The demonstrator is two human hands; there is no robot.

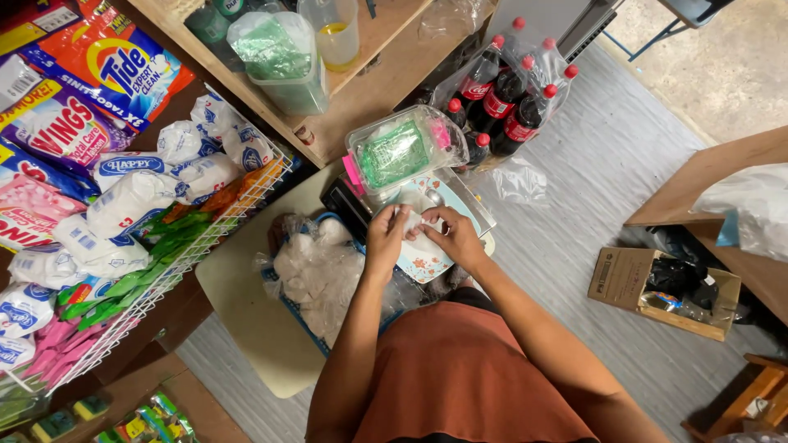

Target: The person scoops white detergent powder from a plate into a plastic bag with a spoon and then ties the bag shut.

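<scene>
Fingers (400, 220) of both your hands pinch one small white plastic bag (413, 220) between them, closed on it from either side. Your left hand (386, 238) and right hand (453, 235) meet over one floral tray (424, 261), forearms angled in from your body. Just beyond your fingertips sits one clear tub with green contents (396, 151); farther out stand about eight red-capped cola bottles (502, 98).

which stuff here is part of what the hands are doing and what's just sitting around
In hand:
left hand
right hand
small white bag held between both
flowered plate
basket of filled bags

Lying about:
soda bottles
green-filled container
cardboard box
wire rack of packets
</scene>
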